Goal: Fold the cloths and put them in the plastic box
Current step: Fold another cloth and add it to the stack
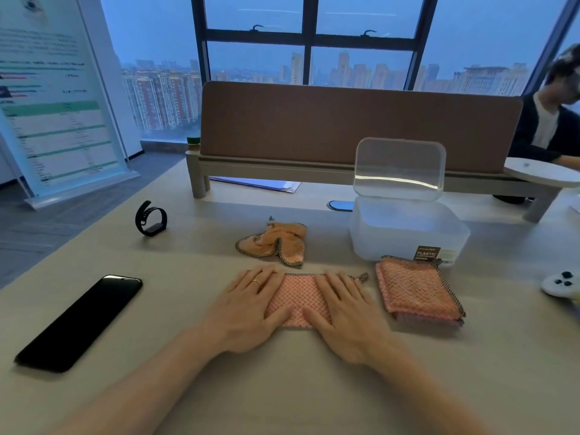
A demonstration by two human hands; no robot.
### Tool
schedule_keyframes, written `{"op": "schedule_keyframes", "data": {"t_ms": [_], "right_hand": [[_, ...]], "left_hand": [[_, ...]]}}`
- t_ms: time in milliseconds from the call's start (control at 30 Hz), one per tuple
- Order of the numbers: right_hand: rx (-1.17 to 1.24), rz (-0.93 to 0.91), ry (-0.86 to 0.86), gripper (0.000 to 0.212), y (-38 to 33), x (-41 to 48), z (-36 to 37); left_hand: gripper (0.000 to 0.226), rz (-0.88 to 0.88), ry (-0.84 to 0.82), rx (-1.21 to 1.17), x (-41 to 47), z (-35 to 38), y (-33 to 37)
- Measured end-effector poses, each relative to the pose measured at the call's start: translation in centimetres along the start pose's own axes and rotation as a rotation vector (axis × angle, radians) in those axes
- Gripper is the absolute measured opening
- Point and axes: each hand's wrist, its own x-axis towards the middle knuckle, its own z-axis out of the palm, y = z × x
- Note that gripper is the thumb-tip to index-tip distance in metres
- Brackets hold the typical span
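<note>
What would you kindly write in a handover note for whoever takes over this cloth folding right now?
Left hand: flat, fingers straight, pressing the left part of the pink cloth.
Right hand: flat on its right part.
Folded pile: on the table just in front of the plastic box, not inside.
Crumpled orange cloth: beyond the hands, unfolded.
Box: lid stands open; nothing shows inside.
Done: one pile folded.
Left: finish the pink cloth, fold the orange one, put all in the box.
</note>
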Motion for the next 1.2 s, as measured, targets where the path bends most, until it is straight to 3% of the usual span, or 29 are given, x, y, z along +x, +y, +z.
{"op": "schedule_keyframes", "data": {"t_ms": [100, 233, 367, 433, 500, 567, 733, 833, 1000, 1100, 1200], "right_hand": [[-0.01, 0.028, -0.011, 0.093, 0.5, -0.1, 0.1], [-0.02, 0.04, -0.005, 0.088, 0.4, -0.2, 0.1], [-0.008, 0.027, 0.007, 0.093, 0.3, -0.4, -0.1], [0.002, 0.029, 0.005, 0.101, 0.1, -0.6, -0.3], [0.004, 0.032, 0.001, 0.104, 0.0, -0.6, -0.4], [-0.001, 0.036, 0.012, 0.103, 0.0, -0.5, -0.4], [0.138, -0.021, 0.037, 0.081, 0.6, -0.8, -1.3], [0.531, -0.038, 0.161, 0.063, 1.8, -1.9, -2.9], [1.101, 0.194, 0.474, 0.034, 4.7, -3.5, -5.0], [1.165, 0.239, 0.53, 0.034, 5.4, -4.4, -5.2], [1.043, 0.236, 0.482, 0.028, 5.5, -4.5, -4.3]], "left_hand": [[0.081, -0.094, -0.022, -0.056, -0.4, -0.5, -1.7], [0.052, -0.219, 0.127, -0.144, 1.2, -2.6, -3.4], [0.023, -0.253, -0.135, -0.491, 2.8, -5.5, -3.3], [0.02, -0.31, -0.204, -0.722, 2.8, -6.7, -3.1], [0.023, -0.381, -0.215, -0.969, 2.6, -8.0, -2.3], [0.027, -0.417, -0.127, -1.066, 2.8, -9.3, -1.2], [0.031, -0.294, -0.003, -0.966, 4.9, -10.6, 3.9], [0.031, -0.213, 0.008, -0.811, 6.3, -9.5, 7.3], [0.031, -0.177, -0.05, -0.661, 8.1, -7.5, 10.7], [0.031, -0.213, -0.073, -0.678, 8.6, -5.9, 11.2], [0.04, -0.238, -0.083, -0.701, 8.8, -5.1, 11.4]]}}
